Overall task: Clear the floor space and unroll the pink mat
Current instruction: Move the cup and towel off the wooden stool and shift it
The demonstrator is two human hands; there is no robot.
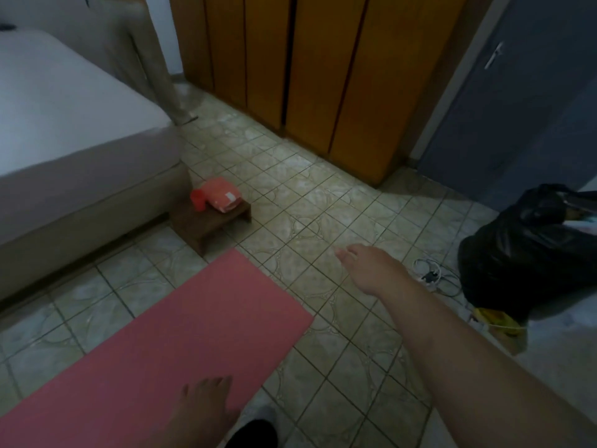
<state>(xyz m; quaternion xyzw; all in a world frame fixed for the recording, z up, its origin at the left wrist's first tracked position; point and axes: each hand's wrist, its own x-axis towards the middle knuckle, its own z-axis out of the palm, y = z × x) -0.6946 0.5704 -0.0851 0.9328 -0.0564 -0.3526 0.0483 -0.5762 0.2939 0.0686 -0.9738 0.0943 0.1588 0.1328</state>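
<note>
We count one pink mat [168, 344], two hands, one low wooden stool [211, 226], one black bag [523, 250]. The mat lies flat and unrolled on the tiled floor [310, 202], beside the bed [64, 130]. Its long axis runs diagonally from lower left toward upper right, and its far corner sits just beside the stool. The stool stands at the bed's corner and carries one red cup [197, 198] and one orange-pink packet [224, 194].

Our left hand [203, 405] rests on the mat near its right edge, fingers spread, gripping nothing. Our right hand [371, 270] reaches out above bare tiles, fingers loose and empty.

To the right: a tangle of white cable [433, 274] just beside the black bag, and something yellow [499, 320] at the bag's base. Wooden wardrobe doors [307, 69] close off the far side.
</note>
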